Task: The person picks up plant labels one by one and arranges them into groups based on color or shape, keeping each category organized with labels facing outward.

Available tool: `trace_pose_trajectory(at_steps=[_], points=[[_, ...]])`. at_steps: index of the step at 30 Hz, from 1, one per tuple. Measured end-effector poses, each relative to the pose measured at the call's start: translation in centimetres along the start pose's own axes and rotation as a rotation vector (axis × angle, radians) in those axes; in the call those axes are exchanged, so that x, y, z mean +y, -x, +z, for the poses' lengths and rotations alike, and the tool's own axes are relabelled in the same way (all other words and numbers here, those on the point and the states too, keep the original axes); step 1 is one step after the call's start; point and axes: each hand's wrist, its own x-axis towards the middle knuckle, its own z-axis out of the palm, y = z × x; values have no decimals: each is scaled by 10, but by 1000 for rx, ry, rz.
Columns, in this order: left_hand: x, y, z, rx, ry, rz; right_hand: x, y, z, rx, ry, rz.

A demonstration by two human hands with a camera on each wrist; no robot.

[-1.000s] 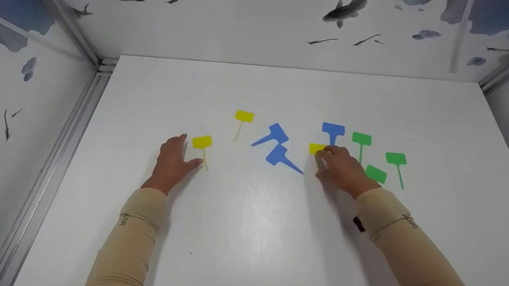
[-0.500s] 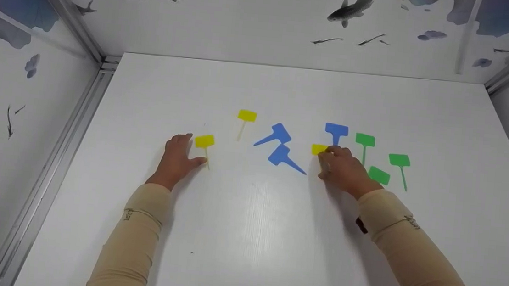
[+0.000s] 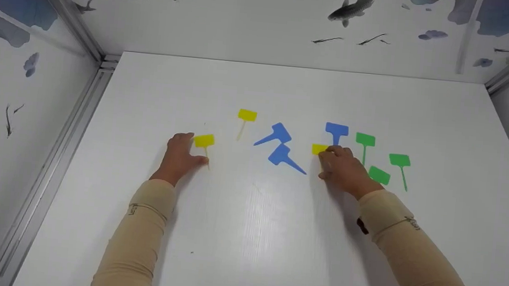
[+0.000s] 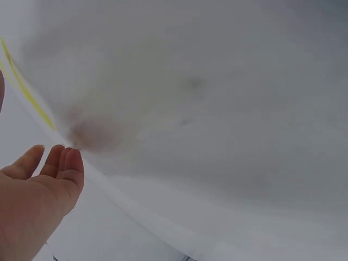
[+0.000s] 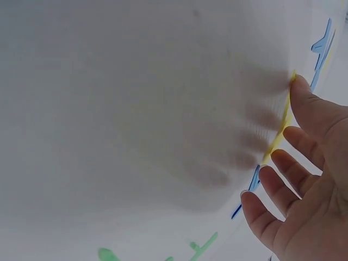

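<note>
With both grips relaxed, left hand (image 3: 179, 157) is touching one yellow tag (image 3: 204, 140), right hand (image 3: 348, 170) a second yellow tag (image 3: 318, 149).

Tags (image 3: 279, 155) lie on the table (image 3: 246, 234) — the leftmost tag (image 3: 204, 140) (of nine) beside the left hand (image 3: 178, 157).

The right hand (image 3: 346, 169) partly hides a yellow tag (image 3: 319, 149).

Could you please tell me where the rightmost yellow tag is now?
In the head view, the yellow tag is right of centre on the white table, partly covered by the right hand, below a blue tag.
</note>
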Motion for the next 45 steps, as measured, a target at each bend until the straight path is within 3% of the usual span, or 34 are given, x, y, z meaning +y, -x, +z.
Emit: trace_pose_trajectory(at_steps=[8,19,26,45], points=[[5,-2,0,-6,-31,-23,0,0,1,11,-17,9],[7,-8,-1,-27,-87,-7,0,2,0,20,-4,-19],[9,-14,-1,-43,-112,-38,-2,2,-1,30,6,-20],[11,-21,-3,-49,-51,-81,-2,2,0,36,-9,-16]])
